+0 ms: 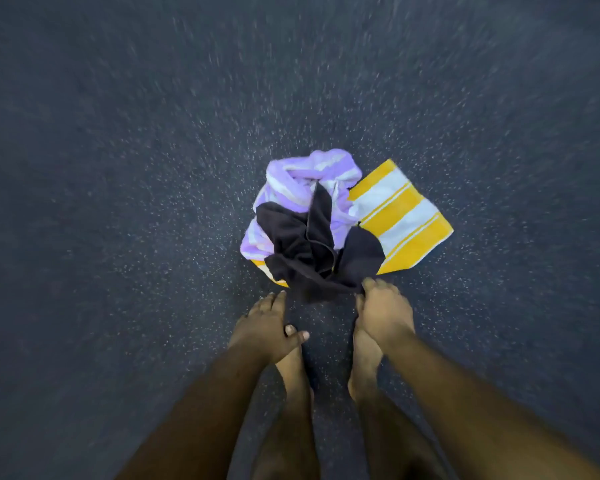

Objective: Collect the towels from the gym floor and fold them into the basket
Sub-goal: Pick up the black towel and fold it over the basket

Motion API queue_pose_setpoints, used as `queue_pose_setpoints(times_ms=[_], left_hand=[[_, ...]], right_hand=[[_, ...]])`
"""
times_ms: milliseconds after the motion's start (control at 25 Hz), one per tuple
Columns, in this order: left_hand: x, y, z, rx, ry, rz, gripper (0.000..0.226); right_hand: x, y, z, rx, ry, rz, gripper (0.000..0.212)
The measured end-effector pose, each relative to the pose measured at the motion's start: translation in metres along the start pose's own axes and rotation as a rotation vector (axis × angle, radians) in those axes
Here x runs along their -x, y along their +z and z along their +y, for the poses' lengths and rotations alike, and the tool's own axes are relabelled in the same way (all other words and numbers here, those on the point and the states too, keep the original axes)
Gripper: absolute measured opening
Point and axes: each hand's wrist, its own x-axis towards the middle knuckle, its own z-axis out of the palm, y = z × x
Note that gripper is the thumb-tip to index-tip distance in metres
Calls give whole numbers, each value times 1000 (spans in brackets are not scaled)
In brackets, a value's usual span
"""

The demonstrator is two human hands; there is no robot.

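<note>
Closest in you've got two bare feet [293, 372] on the speckled gym floor [118, 168], with both arms reaching down past them. The left hand [269, 327] hovers with its fingers loosely spread, holding nothing, just short of the pile. The right hand [383, 313] is at the near edge of the black towel [302, 244], and its fingers look like they're pinching that hem, though the blur makes it hard to be sure. So I'd say this is the collecting step. Next move probably needs the left hand to grab too and lift the lot. I count three towels: the black one on top, a purple striped towel [309, 174] under it, and a yellow striped towel [399, 209] lying flattest beneath. No basket visible anywhere.
</note>
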Motion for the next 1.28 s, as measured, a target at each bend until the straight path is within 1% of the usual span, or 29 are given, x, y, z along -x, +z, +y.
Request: queue_pose_setpoints(times_ms=[120,200,280,360,440,560,680,800,880,1040,1200,1280], left_hand=[[99,-53,34,-56,60,81,100],[157,-76,51,-78,84,92,101],[216,-98,67,-110,116,114,102],[262,-113,82,-199,205,127,103],[297,-125,94,-286,314,128,104],[322,-142,114,-389,469,99,106],[343,-148,146,-564,608,117,109],[377,-139,193,-718,768,155,108],[395,-125,221,-802,859,161,107],[444,-66,276,-971,1021,159,107],[505,17,321,-1092,1142,145,107],[540,69,339,-1122,1198,106,107]], right_hand=[[95,-72,-8,-82,18,42,24],[150,-114,-13,-133,40,63,24],[210,-160,-14,-220,66,126,23],[267,-195,-13,-292,110,230,22],[319,-215,-12,-345,177,365,22],[378,-232,-13,-463,279,579,22],[441,-232,-2,-548,456,727,22],[504,-219,19,-572,643,779,24],[541,-211,33,-577,723,805,26],[631,-171,67,-644,922,916,27],[722,-116,104,-698,1064,979,27],[772,-83,125,-717,1128,1000,27]])
